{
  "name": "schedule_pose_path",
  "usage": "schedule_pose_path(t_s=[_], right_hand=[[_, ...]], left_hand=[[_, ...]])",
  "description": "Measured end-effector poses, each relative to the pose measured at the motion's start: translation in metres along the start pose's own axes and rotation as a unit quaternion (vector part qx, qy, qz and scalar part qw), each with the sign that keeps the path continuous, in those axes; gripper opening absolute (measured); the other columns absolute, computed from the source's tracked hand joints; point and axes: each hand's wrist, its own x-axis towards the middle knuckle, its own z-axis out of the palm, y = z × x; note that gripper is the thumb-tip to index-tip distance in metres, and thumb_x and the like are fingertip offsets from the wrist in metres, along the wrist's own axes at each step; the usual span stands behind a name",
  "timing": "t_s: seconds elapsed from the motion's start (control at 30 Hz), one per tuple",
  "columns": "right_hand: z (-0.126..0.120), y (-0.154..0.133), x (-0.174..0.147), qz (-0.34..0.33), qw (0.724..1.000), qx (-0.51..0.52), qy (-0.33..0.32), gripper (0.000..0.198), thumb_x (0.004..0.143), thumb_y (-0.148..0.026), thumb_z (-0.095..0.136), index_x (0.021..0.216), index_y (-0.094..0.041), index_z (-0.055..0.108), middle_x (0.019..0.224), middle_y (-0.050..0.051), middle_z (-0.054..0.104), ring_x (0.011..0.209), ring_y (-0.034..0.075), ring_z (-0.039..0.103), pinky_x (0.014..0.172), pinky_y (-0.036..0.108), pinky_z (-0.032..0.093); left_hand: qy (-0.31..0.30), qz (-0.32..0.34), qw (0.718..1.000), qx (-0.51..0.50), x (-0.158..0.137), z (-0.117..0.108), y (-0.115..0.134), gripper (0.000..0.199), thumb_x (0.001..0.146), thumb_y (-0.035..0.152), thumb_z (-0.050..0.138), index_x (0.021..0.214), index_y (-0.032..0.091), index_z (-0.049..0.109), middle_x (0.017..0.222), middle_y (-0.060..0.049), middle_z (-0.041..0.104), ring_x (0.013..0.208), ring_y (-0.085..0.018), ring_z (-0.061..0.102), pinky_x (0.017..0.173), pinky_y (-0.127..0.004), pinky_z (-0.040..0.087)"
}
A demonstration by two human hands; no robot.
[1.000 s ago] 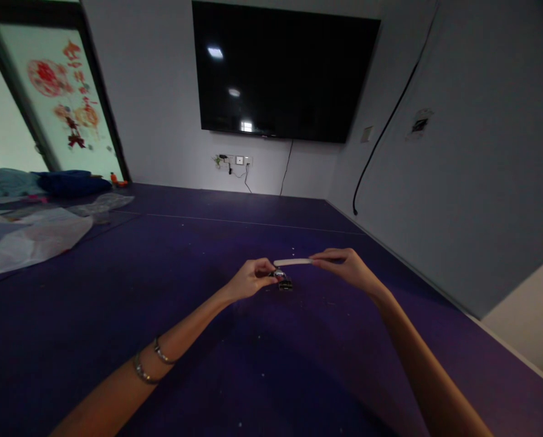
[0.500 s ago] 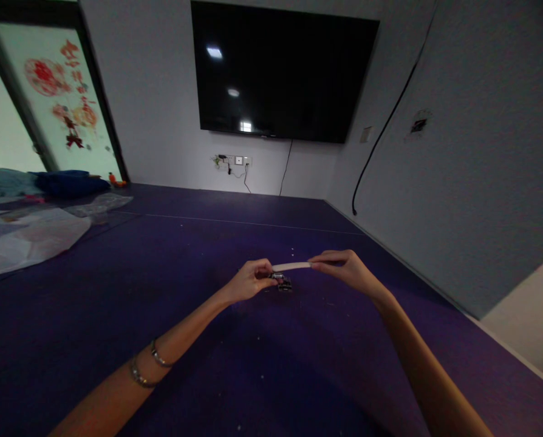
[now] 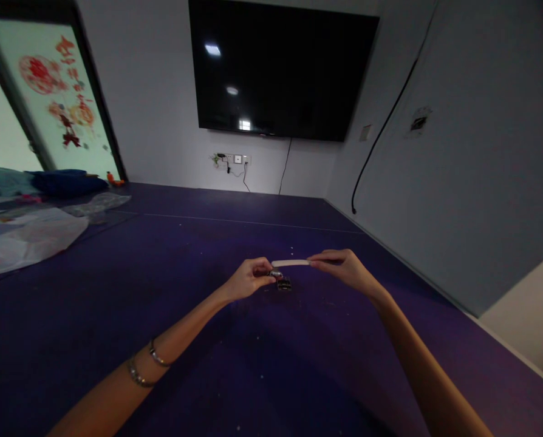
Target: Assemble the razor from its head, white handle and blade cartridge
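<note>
Centre of frame, your left hand is pinched around a small shiny piece just above a dark block, seemingly steadying it, while your right hand, fingertips together, grips a pale strip's right end, presumably keeping its left tip near the piece.

1. On the glass door, near its upper right edge, I see a column of red character-like strokes, too blurred for me to read.
2. Near the door's left edge I see a round red emblem; any sign inside it is blurred.
3. Midway along the television's bottom edge sits a tiny mark I cannot read.
</note>
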Motion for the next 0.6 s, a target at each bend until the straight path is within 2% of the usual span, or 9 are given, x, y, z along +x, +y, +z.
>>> schedule_pose_path(t_s=[0.23, 0.4, 0.6], right_hand=[[0.0002, -0.0022, -0.0007, -0.011, 1.0, 0.0, -0.016, 0.024, 0.074, -0.04, 0.06, 0.087, -0.023, 0.072, 0.084, 0.004, 0.069, 0.078, 0.019, 0.062, 0.068, 0.03, 0.047], [-0.0009, -0.0028, -0.0012, 0.004, 1.0, -0.006, 0.013, 0.024, 0.074, -0.04, 0.061, 0.087, -0.023, 0.072, 0.085, 0.005, 0.07, 0.079, 0.02, 0.062, 0.068, 0.029, 0.047], [-0.0006, -0.0014, -0.0004, -0.011, 1.0, -0.007, -0.006, 0.026, 0.074, -0.043, 0.06, 0.086, -0.023, 0.072, 0.083, 0.004, 0.069, 0.077, 0.02, 0.062, 0.067, 0.03, 0.047]], left_hand=[[-0.005, 0.004, 1.0, -0.011, -0.0001, 0.0005, 0.0008, 0.013, 0.069, 0.018, 0.066, 0.074, 0.014, 0.054, 0.084, -0.005, 0.07, 0.08, -0.015, 0.064, 0.073, -0.029, 0.047], [0.003, -0.001, 1.0, -0.013, -0.0002, 0.0009, 0.0021, 0.013, 0.069, 0.017, 0.065, 0.07, 0.014, 0.052, 0.084, -0.004, 0.07, 0.077, -0.014, 0.063, 0.073, -0.028, 0.047], [0.005, 0.005, 1.0, -0.016, -0.0007, 0.0017, 0.003, 0.014, 0.068, 0.018, 0.066, 0.072, 0.014, 0.053, 0.083, -0.005, 0.07, 0.078, -0.015, 0.064, 0.073, -0.03, 0.047]])
